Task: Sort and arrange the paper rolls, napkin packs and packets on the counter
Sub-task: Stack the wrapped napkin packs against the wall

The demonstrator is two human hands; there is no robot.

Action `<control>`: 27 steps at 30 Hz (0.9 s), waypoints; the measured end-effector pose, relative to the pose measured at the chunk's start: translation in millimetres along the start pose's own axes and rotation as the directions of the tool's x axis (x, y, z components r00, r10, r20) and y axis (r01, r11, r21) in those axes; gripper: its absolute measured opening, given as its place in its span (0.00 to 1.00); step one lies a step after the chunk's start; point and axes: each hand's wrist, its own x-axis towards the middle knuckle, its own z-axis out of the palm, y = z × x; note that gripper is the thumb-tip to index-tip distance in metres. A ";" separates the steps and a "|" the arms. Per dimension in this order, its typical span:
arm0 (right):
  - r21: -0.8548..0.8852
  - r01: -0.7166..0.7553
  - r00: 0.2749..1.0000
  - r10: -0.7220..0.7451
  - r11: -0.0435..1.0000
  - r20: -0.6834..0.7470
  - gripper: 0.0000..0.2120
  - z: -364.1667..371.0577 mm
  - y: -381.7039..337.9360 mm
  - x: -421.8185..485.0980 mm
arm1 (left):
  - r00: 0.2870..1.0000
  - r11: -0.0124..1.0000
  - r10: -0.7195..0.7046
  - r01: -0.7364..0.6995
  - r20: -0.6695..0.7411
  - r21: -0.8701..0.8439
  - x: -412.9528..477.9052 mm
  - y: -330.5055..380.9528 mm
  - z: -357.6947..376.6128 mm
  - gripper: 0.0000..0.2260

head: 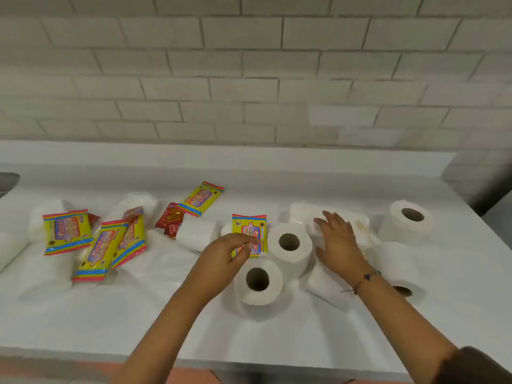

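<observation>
Four white paper rolls stand right of centre: one roll (289, 245), a nearer roll (259, 281), a far right roll (410, 220) and a near right roll (399, 273). My left hand (230, 253) pinches the lower edge of a yellow packet (250, 234) just behind the rolls. My right hand (338, 239) hovers with spread fingers over a white napkin pack (304, 214). More yellow packets lie on the left (68, 231), (99, 250), (131, 236) and further back (201, 198), beside a red packet (170, 220).
White wrapped packs and rolls lie among the left packets, such as one (196, 231) and one (47, 214). The white counter (83, 322) ends at a brick wall behind and a front edge near me. A dark sink edge (8, 181) shows at far left.
</observation>
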 end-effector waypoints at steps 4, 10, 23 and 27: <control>-0.183 -0.079 0.991 0.098 0.980 0.095 0.39 12.8 -1.1 25.8 | 0.993 0.997 -0.031 0.023 0.116 0.069 24.6 -23.1 -14.5 0.11; -0.210 -0.158 0.976 0.184 0.965 0.114 0.36 27.0 -0.8 43.0 | 0.984 0.999 -0.031 0.032 0.175 -0.002 34.5 -50.2 -15.2 0.10; -0.031 -0.003 0.984 -0.002 1.000 -0.178 0.36 -32.2 -53.0 60.8 | 0.924 0.972 -0.219 0.234 -0.314 0.008 -1.2 -92.4 -101.7 0.07; -0.059 0.182 0.953 -0.191 0.982 -0.236 0.35 -34.8 -100.9 48.9 | 0.755 0.807 -0.464 0.576 -0.463 0.130 -38.3 -123.8 -106.1 0.18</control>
